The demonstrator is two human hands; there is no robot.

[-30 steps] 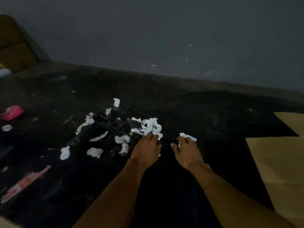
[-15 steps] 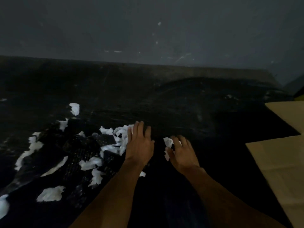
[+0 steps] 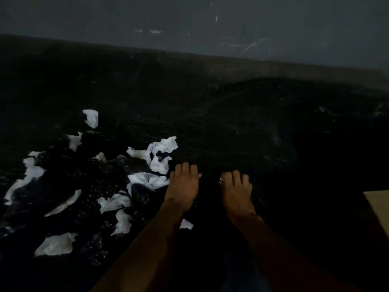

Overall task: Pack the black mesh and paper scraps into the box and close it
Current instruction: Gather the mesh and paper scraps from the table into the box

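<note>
Several white paper scraps [image 3: 160, 157] lie scattered over a crumpled black mesh [image 3: 99, 186] on the dark floor at left centre. My left hand [image 3: 183, 186] sits just right of the scrap pile, its fingers curled down into the edge of the mesh. A hand's width to its right, my right hand [image 3: 236, 189] has curled fingers around a paper scrap [image 3: 221, 179], of which only a white sliver shows by the thumb. One scrap [image 3: 186, 224] peeks out from under my left forearm. A cardboard box flap [image 3: 377, 209] shows at the right edge; the rest of the box is out of view.
A grey wall [image 3: 210, 24] runs along the back, meeting the black scratched floor [image 3: 231, 123]. The scene is very dim.
The view shifted, so the box slid mostly out of frame. My left hand moved off the scrap pile to its right. My right hand closed over its scrap, hiding most of it.
</note>
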